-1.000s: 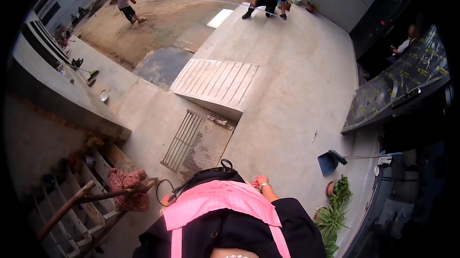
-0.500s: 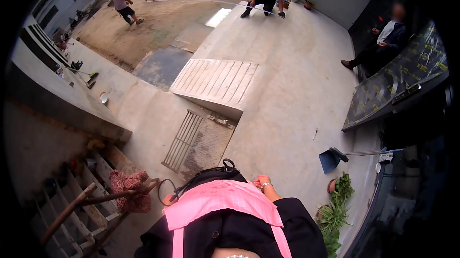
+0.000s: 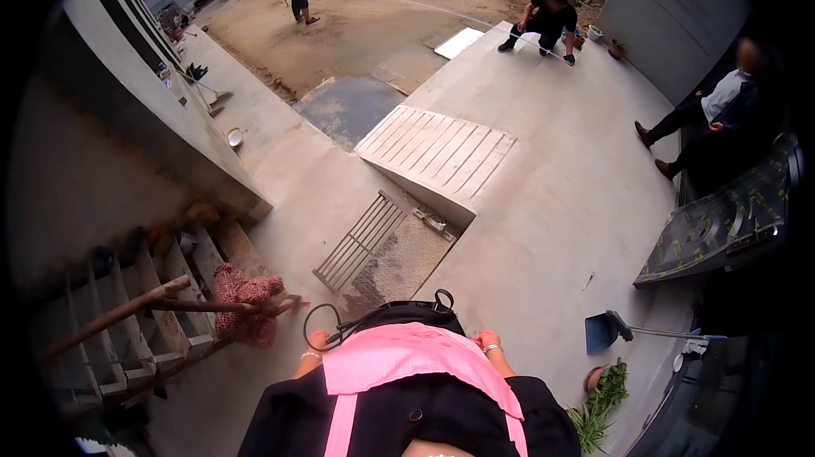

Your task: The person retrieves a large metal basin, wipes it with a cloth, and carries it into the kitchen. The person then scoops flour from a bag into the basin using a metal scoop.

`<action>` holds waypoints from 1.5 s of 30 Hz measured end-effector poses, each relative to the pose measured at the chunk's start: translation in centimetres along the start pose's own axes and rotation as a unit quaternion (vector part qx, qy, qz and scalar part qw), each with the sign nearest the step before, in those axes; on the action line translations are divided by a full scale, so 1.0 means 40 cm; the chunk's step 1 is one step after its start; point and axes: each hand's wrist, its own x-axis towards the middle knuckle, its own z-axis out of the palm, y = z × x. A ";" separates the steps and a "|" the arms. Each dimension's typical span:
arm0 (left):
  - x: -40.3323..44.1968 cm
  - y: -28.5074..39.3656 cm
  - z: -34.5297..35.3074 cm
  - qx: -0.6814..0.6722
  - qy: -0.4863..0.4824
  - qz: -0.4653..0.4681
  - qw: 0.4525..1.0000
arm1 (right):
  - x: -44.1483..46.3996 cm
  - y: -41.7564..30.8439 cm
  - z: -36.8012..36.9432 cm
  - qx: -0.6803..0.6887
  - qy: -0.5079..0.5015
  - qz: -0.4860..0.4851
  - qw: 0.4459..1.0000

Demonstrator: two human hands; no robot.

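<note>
the apron (image 3: 407, 358) sits between my hands, worn probably to shield clothing. my left hand (image 3: 317, 340), by the cord (image 3: 323, 305), and right hand (image 3: 487, 340) are half hidden; i can't tell how far they open or what they grip. far ahead, two people (image 3: 548, 22) hold a line (image 3: 441, 9), likely to keep it straight.

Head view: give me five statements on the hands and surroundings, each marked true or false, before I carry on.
1. The right hand has a bracelet at its wrist. True.
2. The left hand rests on the metal grate. False: the left hand is beside the apron, apart from the grate.
3. The apron is green. False: it is pink.
4. The dustpan is blue. True.
5. The crouching person is beside the dustpan. False: the crouching person is much farther off.
</note>
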 end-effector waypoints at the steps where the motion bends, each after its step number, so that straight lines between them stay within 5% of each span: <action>1: -0.007 -0.002 0.003 -0.002 0.006 -0.001 1.000 | 0.004 -0.002 -0.001 -0.004 -0.004 0.009 1.000; 23: -0.055 -0.002 0.016 -0.029 0.053 -0.011 0.998 | 0.011 -0.027 0.025 -0.029 -0.013 0.015 0.999; 32: -0.047 -0.013 0.025 -0.033 0.061 -0.014 0.998 | -0.039 -0.042 0.035 -0.059 0.002 -0.054 0.997; 45: -0.059 -0.026 0.041 -0.051 0.072 -0.018 0.996 | 0.013 -0.040 0.025 -0.045 -0.027 0.013 0.999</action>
